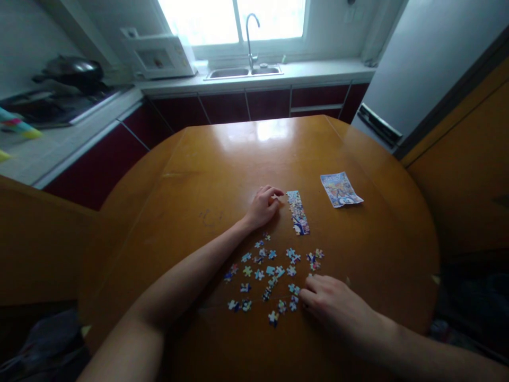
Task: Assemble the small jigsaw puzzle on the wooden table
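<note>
A partly joined strip of jigsaw puzzle [298, 213] lies on the wooden table [222, 170]. Just left of its upper end rests my left hand [264, 206], fingers loosely bent and apart, with nothing visible in them. Several loose puzzle pieces [259, 274] are scattered nearer to me, between my forearms. My right hand [328, 298] is at the right side of these pieces, palm down with the fingers curled in. Its fingertips are hidden, so I cannot make out what they hold, if anything. A pair of light blue pieces [294, 289] lies beside its fingers.
A creased picture sheet [341, 189] lies right of the strip. Beyond the table are a counter with a sink [228, 73], a tap [250, 42] and a white microwave [161, 57]. A pan [73, 71] stands on the stove at left; a fridge [429, 69] is at right.
</note>
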Demonstrator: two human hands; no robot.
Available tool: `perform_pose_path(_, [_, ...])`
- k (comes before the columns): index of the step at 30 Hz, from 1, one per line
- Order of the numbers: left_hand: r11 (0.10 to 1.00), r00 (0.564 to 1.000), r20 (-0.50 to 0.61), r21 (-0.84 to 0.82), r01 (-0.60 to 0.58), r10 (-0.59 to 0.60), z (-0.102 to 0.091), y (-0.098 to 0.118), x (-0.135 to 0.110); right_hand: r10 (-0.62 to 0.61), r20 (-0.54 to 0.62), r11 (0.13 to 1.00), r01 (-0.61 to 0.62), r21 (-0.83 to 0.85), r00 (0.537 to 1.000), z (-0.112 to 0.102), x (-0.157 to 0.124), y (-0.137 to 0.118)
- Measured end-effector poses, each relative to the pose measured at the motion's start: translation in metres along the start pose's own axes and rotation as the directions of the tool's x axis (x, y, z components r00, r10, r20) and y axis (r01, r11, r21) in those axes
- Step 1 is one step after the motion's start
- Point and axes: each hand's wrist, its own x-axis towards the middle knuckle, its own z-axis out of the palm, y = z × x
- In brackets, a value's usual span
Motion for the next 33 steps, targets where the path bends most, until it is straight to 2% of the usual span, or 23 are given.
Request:
perform_pose_path(3, [1.0, 1.0, -0.004, -0.002, 0.008, -0.008, 0.001, -0.002, 0.0, 0.022, 0.019, 0.996, -0.023, 0.083, 1.0, 0.0, -0.002, -0.005])
perform_pose_path(6, [0.999, 0.999, -0.026, -0.033, 0.018, -0.019, 0.001, -0.004, 0.001, 0.026, 0.037, 0.981, -0.032, 0.19, 0.999, -0.015, -0.001, -0.007])
perform_pose_path(9, [0.989, 0.999, -0.02, -0.143, 0.028, -0.031, -0.006, 0.0, 0.003, 0.105, -0.074, 0.918, -0.068, 0.392, 0.992, -0.036, 0.01, 0.004])
perform_pose_path(12, [0.969, 0.999, 0.051, -0.246, 0.005, 0.008, -0.021, 0.016, 0.007, 0.319, -0.191, 0.758, -0.129, 0.639, 0.928, -0.054, 0.031, 0.031])
perform_pose_path(16, [0.976, 0.975, 0.177, -0.195, -0.095, 0.131, -0.04, 0.05, 0.004, 0.479, -0.259, 0.519, -0.033, 0.854, 0.839, -0.068, 0.064, 0.068])
perform_pose_path(18, [0.98, 0.959, 0.223, -0.134, -0.149, 0.176, -0.042, 0.064, -0.005, 0.504, -0.262, 0.446, 0.012, 0.895, 0.823, -0.069, 0.075, 0.079])
perform_pose_path(21, [0.984, 0.974, 0.151, -0.081, -0.158, 0.168, -0.036, 0.072, -0.026, 0.504, -0.261, 0.418, 0.031, 0.908, 0.823, -0.063, 0.084, 0.085])
perform_pose_path(26, [0.992, 0.993, 0.007, -0.05, -0.115, 0.115, -0.021, 0.068, -0.057, 0.47, -0.217, 0.34, 0.051, 0.939, 0.855, -0.049, 0.089, 0.079])
perform_pose_path(30, [0.993, 0.993, -0.031, -0.032, -0.116, 0.115, -0.016, 0.064, -0.064, 0.447, -0.209, 0.325, 0.06, 0.944, 0.87, -0.042, 0.09, 0.073])
perform_pose_path(33, [0.992, 0.992, -0.006, -0.021, -0.122, 0.122, -0.014, 0.06, -0.064, 0.446, -0.215, 0.365, 0.043, 0.93, 0.869, -0.04, 0.089, 0.072])
